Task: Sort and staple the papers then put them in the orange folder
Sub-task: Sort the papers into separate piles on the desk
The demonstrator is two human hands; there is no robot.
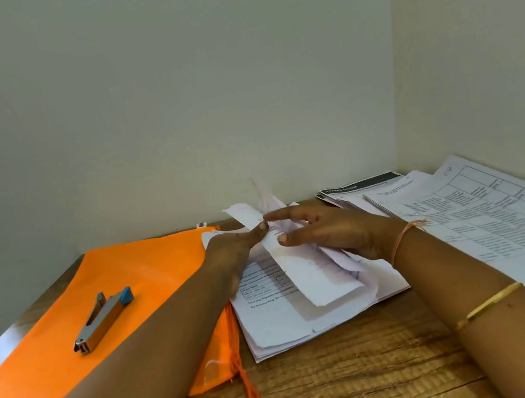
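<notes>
The orange folder [149,280] lies flat on the bench [353,374], the stapler [102,321] resting on top. Just beside it sit the papers [276,328] — the left hand [234,248] pinches a loose sheet [304,271], the right hand [336,235] lays straight fingers [291,214] across it. Another stack [501,221] lies to the right.

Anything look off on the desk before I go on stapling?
Yes: the narrow paper strip has ragged, torn-looking edges and lies askew across the middle paper pile. The stapler sits on the orange folder, so it likely has to move before filing.
</notes>
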